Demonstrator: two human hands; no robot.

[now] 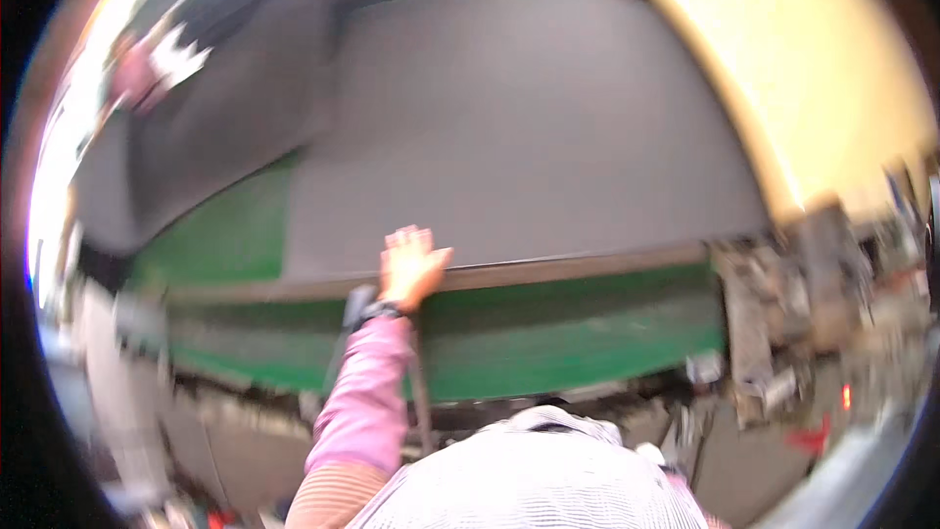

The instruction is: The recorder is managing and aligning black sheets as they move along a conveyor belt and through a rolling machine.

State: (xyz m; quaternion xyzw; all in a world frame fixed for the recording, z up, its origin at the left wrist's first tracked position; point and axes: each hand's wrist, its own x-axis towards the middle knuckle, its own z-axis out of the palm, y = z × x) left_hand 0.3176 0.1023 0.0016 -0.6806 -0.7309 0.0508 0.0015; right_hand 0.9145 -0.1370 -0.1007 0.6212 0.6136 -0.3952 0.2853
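Note:
A large dark grey sheet (529, 127) lies over a green work surface (240, 225). My left hand (411, 264) rests at the sheet's front edge, fingers stretched out and pointing away from me, the palm over the edge. I cannot make out anything held in it. A dark band circles the wrist below a pink sleeve. My right hand is out of sight; only a bit of pink cloth (678, 482) shows beside my striped top.
At the far left a second grey sheet (235, 108) hangs in a fold, near a blurred pink and white shape (142, 73). A big cream-coloured panel (793, 59) curves along the right. Blurred machine parts (783, 304) stand below it. A green panel (578, 333) runs along the front.

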